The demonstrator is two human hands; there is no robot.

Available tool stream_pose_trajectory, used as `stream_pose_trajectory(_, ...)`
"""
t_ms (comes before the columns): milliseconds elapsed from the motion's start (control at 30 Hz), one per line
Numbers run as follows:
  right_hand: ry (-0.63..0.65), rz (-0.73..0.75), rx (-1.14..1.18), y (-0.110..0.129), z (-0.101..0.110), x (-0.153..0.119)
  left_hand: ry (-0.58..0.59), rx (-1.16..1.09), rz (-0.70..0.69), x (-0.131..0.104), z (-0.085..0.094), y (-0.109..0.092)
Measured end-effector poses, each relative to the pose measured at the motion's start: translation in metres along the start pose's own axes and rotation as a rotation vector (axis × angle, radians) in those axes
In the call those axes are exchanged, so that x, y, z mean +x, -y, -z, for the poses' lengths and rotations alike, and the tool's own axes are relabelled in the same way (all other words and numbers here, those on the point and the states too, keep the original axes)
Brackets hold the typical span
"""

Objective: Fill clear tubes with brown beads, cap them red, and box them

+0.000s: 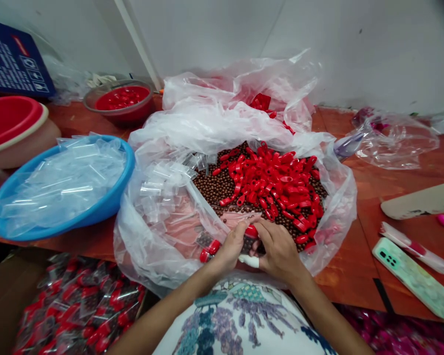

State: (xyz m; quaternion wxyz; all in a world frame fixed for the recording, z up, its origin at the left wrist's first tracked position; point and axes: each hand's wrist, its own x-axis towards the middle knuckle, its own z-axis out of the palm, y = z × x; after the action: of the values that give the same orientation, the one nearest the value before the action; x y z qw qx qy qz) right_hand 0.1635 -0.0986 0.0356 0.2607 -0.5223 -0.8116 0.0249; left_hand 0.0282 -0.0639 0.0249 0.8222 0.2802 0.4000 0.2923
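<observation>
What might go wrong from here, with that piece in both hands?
The left hand and right hand partly hide the red cap; if it is not seated, the small filled container could spill. Also, the phone lies near the table's front edge and might get knocked off.

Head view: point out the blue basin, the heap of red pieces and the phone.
Blue basin [96,209]: head view, on its front outer wall.
Heap of red pieces [276,180]: head view, near the heap's middle.
Phone [413,278]: head view, middle of its back cover.
</observation>
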Motion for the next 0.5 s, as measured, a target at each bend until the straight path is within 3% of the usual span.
stream_pose_trajectory(100,-0.019,0.009,0.027,0.002,-0.004,-0.003,0.033,0.009,-0.024,-0.002,0.004,0.002)
stream_pose_trajectory(200,0.063,-0.004,0.080,0.005,-0.006,-0.011,0.062,0.183,-0.032,-0.012,0.010,-0.006)
stream_pose_trajectory(300,0.155,-0.057,0.129,-0.004,-0.004,-0.023,0.017,0.542,-0.126,-0.031,0.025,-0.027)
stream_pose_trajectory(367,0.127,-0.173,0.157,-0.017,-0.001,-0.031,-0.041,0.837,-0.238,-0.044,0.040,-0.041)
stream_pose_trajectory(500,0.060,-0.376,0.184,-0.043,0.006,-0.038,-0.008,1.362,-0.380,-0.060,0.067,-0.057)
